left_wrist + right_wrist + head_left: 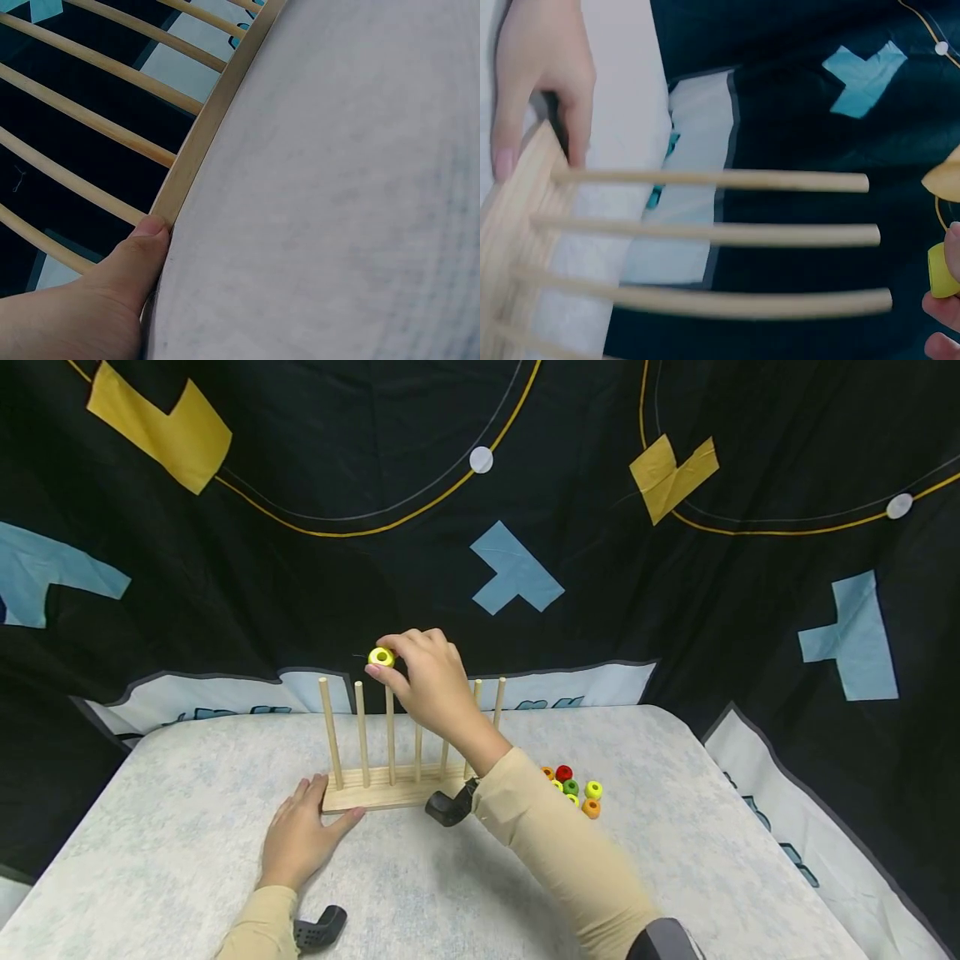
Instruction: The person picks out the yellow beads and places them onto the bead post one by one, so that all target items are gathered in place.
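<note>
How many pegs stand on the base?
7 pegs: two left of the right hand, three showing below it, two to its right. The sleeve may hide more.

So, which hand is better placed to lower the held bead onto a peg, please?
Probably the right hand: it pinches a yellow bead near the peg tops, while the left hand holds the wooden base.

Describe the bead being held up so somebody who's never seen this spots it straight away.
Find the wooden peg rack on the pale tabletop. Above its upright pegs, the right hand pinches a yellow bead. It's the only bead up in the air; the other beads sit grouped on the tabletop, right of the rack.
</note>
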A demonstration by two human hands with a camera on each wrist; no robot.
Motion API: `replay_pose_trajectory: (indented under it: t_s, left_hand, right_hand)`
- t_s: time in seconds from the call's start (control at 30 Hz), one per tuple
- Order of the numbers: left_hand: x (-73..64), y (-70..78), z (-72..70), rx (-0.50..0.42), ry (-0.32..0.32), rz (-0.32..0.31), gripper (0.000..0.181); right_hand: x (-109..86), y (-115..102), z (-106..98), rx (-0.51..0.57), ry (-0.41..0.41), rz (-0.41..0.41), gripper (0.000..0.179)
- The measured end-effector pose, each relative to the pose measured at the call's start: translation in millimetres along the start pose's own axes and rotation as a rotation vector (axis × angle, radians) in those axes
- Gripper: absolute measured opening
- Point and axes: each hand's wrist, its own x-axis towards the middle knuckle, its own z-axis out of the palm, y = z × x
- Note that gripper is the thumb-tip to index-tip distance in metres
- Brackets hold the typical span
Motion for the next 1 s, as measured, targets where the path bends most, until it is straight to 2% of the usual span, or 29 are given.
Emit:
replay_pose_trajectory:
  t_s: [0.2, 0.43, 0.7, 1.0]
  left_hand:
    - [-1.0, 1.7, -2.0, -0.008, -0.012, -0.001, 0.099]
    - [-1.2, 0.0, -1.8, -0.004, 0.012, 0.009, 0.098]
    - [-1.7, 0.3, -1.6, 0.002, 0.011, 0.002, 0.095]
    - [-2.4, 0.7, -3.0, -0.006, 0.003, 0.004, 0.096]
  right_hand:
    - [15.0, -22, 14, -0.003, -0.06, 0.003, 0.041]
    - [25.4, -38, 27, -0.034, -0.148, -0.017, 0.04]
    - [26.7, -42, 35, -0.072, -0.203, -0.016, 0.041]
    - [26.4, -41, 37, -0.076, -0.213, -0.017, 0.043]
